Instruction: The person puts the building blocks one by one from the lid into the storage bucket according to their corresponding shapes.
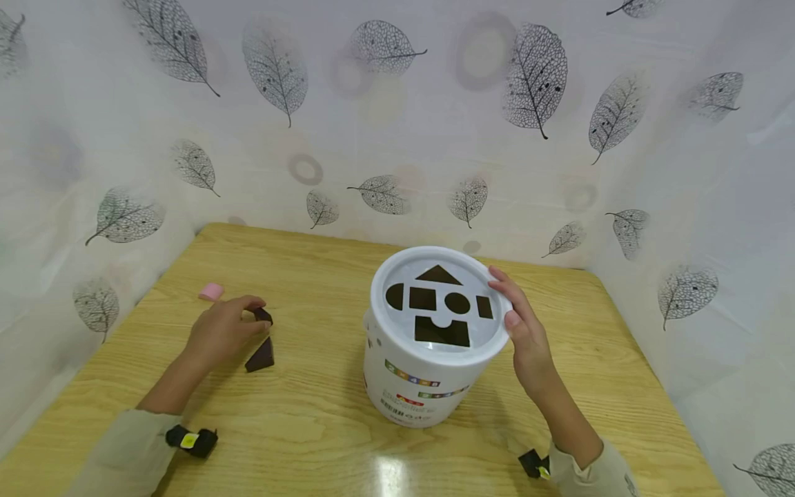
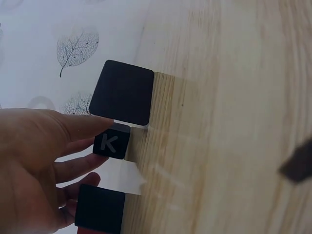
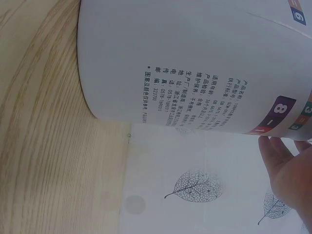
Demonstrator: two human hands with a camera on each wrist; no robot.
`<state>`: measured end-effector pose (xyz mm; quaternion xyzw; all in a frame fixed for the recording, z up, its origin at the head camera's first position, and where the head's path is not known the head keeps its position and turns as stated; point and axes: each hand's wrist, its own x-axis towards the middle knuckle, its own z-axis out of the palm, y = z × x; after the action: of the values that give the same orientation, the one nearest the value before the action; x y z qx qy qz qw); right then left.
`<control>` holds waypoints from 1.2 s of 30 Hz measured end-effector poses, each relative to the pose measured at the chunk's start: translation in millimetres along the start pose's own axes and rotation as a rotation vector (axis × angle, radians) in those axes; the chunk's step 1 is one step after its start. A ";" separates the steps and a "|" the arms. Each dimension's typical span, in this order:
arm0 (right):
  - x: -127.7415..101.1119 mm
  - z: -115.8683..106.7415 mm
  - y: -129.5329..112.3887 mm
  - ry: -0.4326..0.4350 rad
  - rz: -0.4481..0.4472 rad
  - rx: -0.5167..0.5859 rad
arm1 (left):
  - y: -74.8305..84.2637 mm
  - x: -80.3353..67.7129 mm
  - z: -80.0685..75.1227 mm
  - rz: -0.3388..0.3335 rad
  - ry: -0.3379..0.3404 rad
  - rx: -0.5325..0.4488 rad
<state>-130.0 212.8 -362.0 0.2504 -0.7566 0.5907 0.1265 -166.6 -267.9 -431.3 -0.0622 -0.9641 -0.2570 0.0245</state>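
- Black K-marked block [image 2: 111, 142] is pinched by the left hand [image 1: 223, 331] near a dark wedge-shaped block [image 1: 261, 356].
- White shape-sorter bucket [image 1: 406, 393] is gripped near the top by the right hand [image 1: 528, 345].

On the wooden table [image 1: 329, 297], the right hand [image 1: 531, 348] touches the white tub's [image 1: 428, 373] rim at 3 o'clock. At the tub's 9 o'clock, the left hand [image 1: 223, 331] pinches a small dark block [image 1: 263, 315]; another dark wedge [image 1: 261, 356] lies at that block's 6, a pink block [image 1: 211, 291] at its 10.

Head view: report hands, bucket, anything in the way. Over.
Left hand pinches small dark block; right hand holds white bucket at rim. Lid openings uncovered. Second dark block beside left hand.
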 end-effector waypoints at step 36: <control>1.2 0.3 -1.3 0.003 -0.008 0.001 | 72.7 -0.3 -35.7 0.084 -0.036 -0.427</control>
<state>-130.3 212.0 -360.4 0.2527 -0.7549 0.5911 0.1298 -156.1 -223.2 -364.5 -0.1106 -0.8845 -0.4532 0.0041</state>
